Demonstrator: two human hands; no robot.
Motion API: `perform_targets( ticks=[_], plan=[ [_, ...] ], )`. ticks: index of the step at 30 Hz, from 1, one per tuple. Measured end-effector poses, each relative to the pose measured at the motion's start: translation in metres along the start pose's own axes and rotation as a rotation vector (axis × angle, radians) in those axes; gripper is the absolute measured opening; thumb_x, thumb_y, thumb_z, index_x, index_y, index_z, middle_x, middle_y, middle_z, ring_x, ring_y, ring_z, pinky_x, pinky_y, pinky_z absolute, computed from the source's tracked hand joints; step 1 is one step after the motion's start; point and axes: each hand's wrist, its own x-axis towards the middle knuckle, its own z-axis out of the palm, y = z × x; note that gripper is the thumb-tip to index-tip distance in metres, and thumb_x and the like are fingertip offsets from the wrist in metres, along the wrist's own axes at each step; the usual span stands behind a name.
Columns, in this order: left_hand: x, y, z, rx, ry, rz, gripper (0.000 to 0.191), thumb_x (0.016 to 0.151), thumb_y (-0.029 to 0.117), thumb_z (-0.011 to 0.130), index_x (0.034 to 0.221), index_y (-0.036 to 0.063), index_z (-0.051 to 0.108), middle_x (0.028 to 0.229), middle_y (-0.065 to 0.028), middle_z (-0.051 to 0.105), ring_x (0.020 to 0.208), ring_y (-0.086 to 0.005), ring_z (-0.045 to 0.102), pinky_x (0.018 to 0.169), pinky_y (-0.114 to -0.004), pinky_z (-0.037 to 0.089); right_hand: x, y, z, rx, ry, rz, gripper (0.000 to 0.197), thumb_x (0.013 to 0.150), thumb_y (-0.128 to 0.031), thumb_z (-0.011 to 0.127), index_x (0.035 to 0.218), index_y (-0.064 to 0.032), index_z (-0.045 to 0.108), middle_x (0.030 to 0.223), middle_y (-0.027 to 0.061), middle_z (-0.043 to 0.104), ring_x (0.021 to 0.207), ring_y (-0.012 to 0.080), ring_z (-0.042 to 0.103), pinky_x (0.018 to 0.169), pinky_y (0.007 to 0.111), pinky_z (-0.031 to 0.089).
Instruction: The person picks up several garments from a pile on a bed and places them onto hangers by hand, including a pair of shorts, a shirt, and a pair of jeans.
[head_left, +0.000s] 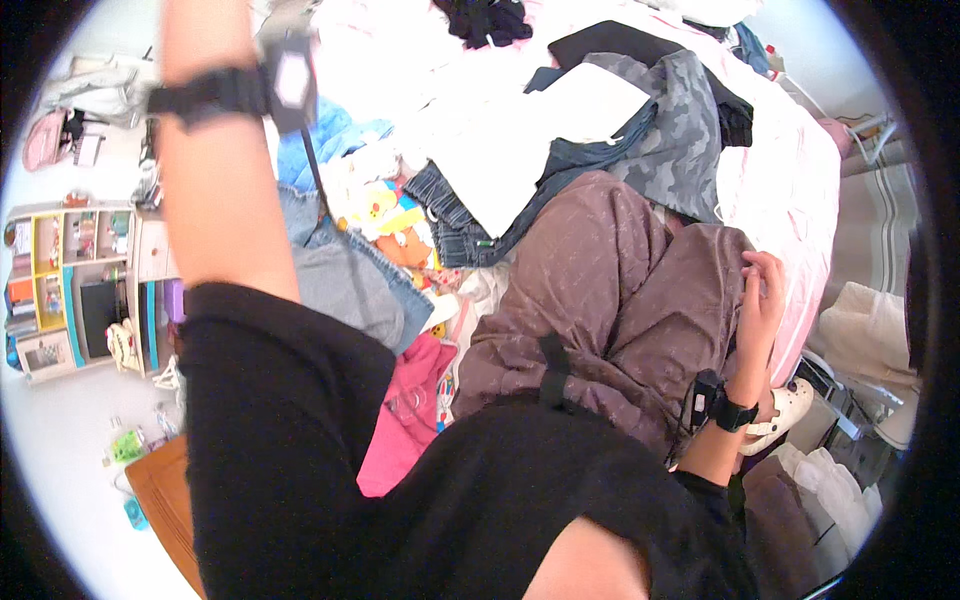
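My left arm reaches up past the top edge, so my left hand is out of view. Beside my knee, in brown patterned trousers (570, 255), rests my right hand (761, 292), its fingers loosely bent and nothing visible in them. Before me on the bed lies a white garment (487, 157) over dark blue jeans (457, 232). Grey camouflage trousers (679, 135) and a black garment (622, 41) lie beyond it. Nearer my left arm are a grey and denim garment (352, 277), a bright blue cloth (330, 142) and a pink garment (409, 412).
A pink and white bed cover (787, 202) spreads under the clothes. Shelves (75, 285) stand at the left, near a brown wooden panel (165, 502). A cream clog (780, 412) is on my foot at the right, beside piled fabric (825, 495).
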Motion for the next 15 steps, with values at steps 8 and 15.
perform_targets(
  ticks=[8, 15],
  plan=[
    [-0.084, -0.401, -0.068, 1.015, -0.187, -0.277, 0.05, 0.079, 0.023, 0.069, 0.122, 0.0033, 0.053, 0.115, -0.0176, 0.059, 0.105, -0.0278, 0.057, 0.089, -0.041, 0.046, -0.003, -0.009, -0.006, -0.106, -0.002, 0.101, 0.014, 0.087, 0.004, 0.047, 0.095, 0.0001, 0.057, 0.098, 0.0101, 0.054, 0.089, 0.021, 0.053, 0.074, 0.026, 0.042],
    [-0.116, -0.417, -0.086, 1.325, 0.097, -0.195, 0.036, 0.083, 0.021, 0.059, 0.113, 0.0014, 0.055, 0.1, -0.0219, 0.061, 0.094, -0.0395, 0.058, 0.084, -0.045, 0.046, -0.002, -0.019, -0.006, -0.065, 0.01, 0.184, 0.013, 0.087, 0.003, 0.048, 0.095, -0.0008, 0.057, 0.097, 0.0063, 0.053, 0.082, 0.0143, 0.05, 0.065, 0.023, 0.04]
  ],
)
